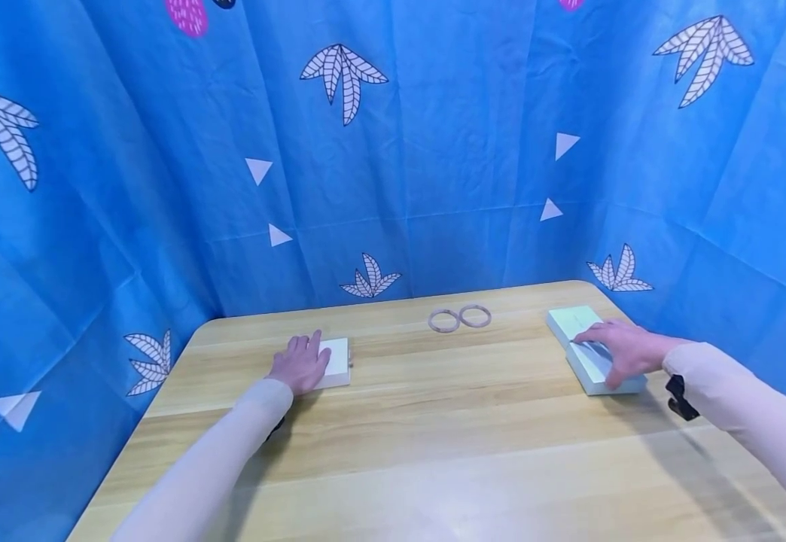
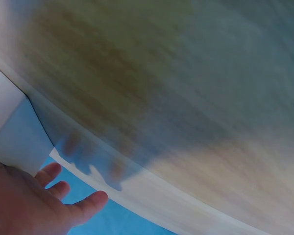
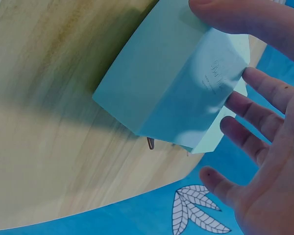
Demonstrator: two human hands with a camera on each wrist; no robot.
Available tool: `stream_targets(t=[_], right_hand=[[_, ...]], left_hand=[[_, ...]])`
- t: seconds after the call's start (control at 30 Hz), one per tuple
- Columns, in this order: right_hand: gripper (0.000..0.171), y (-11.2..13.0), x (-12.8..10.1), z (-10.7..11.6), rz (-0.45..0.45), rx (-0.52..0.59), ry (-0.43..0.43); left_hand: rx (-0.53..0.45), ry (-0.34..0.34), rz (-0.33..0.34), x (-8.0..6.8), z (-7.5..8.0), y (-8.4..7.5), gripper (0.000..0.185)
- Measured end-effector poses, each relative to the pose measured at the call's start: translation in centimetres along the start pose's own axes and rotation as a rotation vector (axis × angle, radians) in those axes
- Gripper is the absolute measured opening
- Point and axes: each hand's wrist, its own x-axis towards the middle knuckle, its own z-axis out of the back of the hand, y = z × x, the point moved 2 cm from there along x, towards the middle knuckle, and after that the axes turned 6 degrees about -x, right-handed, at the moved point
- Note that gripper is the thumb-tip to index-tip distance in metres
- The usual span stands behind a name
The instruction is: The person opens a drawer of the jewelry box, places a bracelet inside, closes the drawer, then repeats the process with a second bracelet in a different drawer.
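Observation:
My left hand (image 1: 303, 363) lies flat on a small white box (image 1: 336, 361) at the left of the wooden table (image 1: 434, 421). In the left wrist view the left hand (image 2: 49, 193) shows relaxed, straight fingers beside the white box (image 2: 5, 110); that view is blurred. My right hand (image 1: 613, 350) rests on a pale green box (image 1: 572, 322) at the table's right edge. In the right wrist view the right hand (image 3: 264, 122) has its fingers (image 3: 247, 105) spread along one side of the pale green box (image 3: 166, 83), with the thumb across the far side. A second pale layer peeks out beneath it.
Two thin rings (image 1: 459, 319) lie side by side at the back middle of the table. A blue patterned cloth (image 1: 393, 150) closes in the back and both sides. The table's rounded corner (image 3: 152, 186) sits just beyond the green box.

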Motion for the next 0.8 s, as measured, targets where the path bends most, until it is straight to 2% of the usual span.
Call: stream_targets(t=[0.17,0.43,0.8], right_hand=[[0.090,0.3,0.1,0.5,0.002,0.009,0.013],[0.090,0.6,0.6,1.3,0.005,0.007,0.010],[0.087,2.2,1.0,2.4,0.035,0.020,0.000]], left_hand=[[-0.020,0.016,0.009,-0.3,0.4,-0.3,0.073],[-0.012,-0.002,0.008,-0.6,0.7,-0.8,0.071],[-0.008,0.004,0.018,-0.8,0.7,-1.0,0.071]])
